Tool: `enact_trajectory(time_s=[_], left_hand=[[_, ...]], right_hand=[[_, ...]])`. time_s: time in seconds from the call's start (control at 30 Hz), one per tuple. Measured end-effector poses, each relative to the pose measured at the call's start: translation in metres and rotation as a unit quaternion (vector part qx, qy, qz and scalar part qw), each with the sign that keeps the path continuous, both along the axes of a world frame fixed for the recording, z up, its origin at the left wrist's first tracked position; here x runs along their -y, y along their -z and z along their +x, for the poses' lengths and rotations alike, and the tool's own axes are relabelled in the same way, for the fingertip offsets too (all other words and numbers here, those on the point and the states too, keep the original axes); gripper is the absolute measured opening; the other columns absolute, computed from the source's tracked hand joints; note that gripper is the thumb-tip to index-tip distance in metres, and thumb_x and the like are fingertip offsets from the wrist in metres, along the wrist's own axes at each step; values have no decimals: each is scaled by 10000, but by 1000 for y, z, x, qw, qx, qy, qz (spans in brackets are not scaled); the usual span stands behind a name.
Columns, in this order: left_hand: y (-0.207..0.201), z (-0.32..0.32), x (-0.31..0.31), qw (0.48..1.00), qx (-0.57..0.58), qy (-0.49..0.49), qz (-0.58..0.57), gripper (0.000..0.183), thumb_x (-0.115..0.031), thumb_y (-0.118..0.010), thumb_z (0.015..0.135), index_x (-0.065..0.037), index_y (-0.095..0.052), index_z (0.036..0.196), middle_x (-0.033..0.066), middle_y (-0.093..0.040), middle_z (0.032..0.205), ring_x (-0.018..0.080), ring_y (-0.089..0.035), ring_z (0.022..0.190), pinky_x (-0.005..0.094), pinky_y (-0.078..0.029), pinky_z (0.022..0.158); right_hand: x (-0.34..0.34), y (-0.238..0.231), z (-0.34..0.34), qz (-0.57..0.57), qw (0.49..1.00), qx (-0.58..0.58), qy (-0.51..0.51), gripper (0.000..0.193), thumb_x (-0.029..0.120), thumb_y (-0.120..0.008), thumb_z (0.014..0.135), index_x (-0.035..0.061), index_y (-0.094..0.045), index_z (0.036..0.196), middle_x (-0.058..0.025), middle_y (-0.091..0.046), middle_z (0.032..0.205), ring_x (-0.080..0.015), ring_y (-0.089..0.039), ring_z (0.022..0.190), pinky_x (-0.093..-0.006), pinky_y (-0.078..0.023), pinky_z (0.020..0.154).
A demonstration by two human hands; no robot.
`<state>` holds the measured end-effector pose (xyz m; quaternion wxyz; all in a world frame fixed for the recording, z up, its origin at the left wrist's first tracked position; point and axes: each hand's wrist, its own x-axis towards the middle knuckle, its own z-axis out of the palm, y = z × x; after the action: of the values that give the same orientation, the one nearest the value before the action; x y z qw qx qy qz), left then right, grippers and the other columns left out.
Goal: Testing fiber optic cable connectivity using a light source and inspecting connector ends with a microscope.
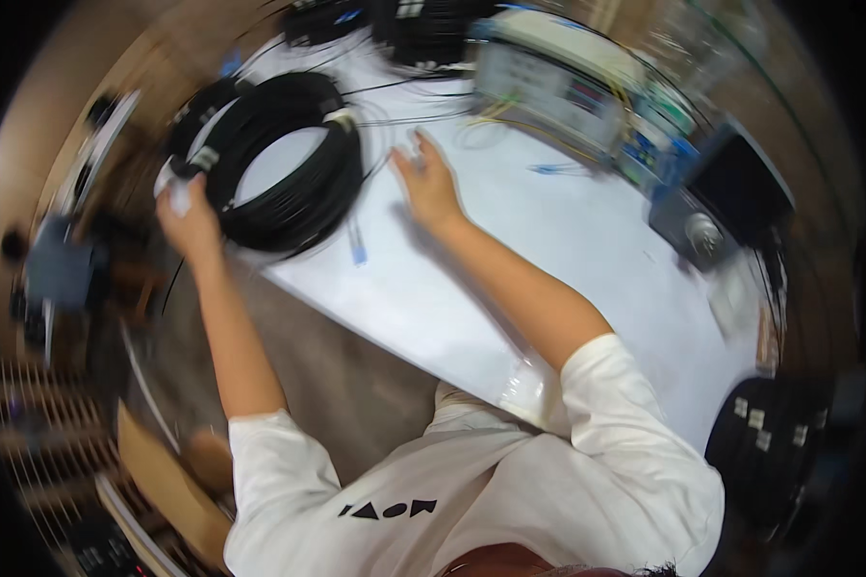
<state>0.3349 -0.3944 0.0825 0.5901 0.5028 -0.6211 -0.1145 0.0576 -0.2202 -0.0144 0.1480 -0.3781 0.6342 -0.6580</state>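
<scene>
A large coil of black cable lies at the left end of a white table. My left hand grips the coil's near-left rim beside a white tag. Resting flat on the tabletop just right of the coil is my right hand, fingers spread and holding nothing. A loose cable end with a blue connector lies between my hands at the coil's lower right. The picture is blurred by motion.
A white instrument box with yellow and blue leads stands at the back of the table. A grey device sits right of it. More black cable coils lie at the far edge and lower right. Cardboard lies on the floor.
</scene>
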Motion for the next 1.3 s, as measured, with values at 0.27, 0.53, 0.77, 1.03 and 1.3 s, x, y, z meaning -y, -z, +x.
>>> enact_trajectory(time_s=[0.27,0.53,0.77,1.03,1.3], left_hand=[[5,-210,-186,866,-80,489,67,268,-102,-570,1032,43,-656,1241,137,-695,1257,218,-636,1175,328,-472,1054],[-7,-370,-405,510,72,838,180,272,-124,-640,1015,27,-653,1241,119,-707,1198,190,-657,1130,307,-504,1002],[-69,-404,-635,325,82,938,88,562,-262,-697,989,41,-518,1427,174,-598,1404,248,-547,1326,360,-426,1104],[-90,-421,-724,364,89,924,78,936,-530,-690,946,153,-366,1497,327,-559,1414,346,-547,1349,348,-410,1117],[-87,-423,-732,245,50,963,103,717,-344,-695,997,80,-423,1507,169,-580,1434,217,-525,1328,322,-388,1121]], right_hand=[[-213,-61,-60,-21,981,-168,91,388,263,-778,895,6,-679,1168,-146,-689,1184,-288,-667,1092,-359,-538,910],[-529,-151,-48,-10,862,-266,432,300,133,-775,898,39,-703,1173,-69,-713,1115,-179,-670,1007,-317,-535,861],[-761,-283,-49,101,692,-232,676,363,232,-774,882,-32,-723,1125,-133,-745,938,-231,-703,879,-342,-550,783],[-899,-277,-75,387,614,-63,685,541,421,-736,904,-54,-698,1159,-213,-749,1068,-308,-737,991,-406,-595,854],[-988,-267,-63,119,817,124,550,587,376,-811,851,-1,-656,1272,-165,-734,1123,-240,-729,964,-329,-602,789]])
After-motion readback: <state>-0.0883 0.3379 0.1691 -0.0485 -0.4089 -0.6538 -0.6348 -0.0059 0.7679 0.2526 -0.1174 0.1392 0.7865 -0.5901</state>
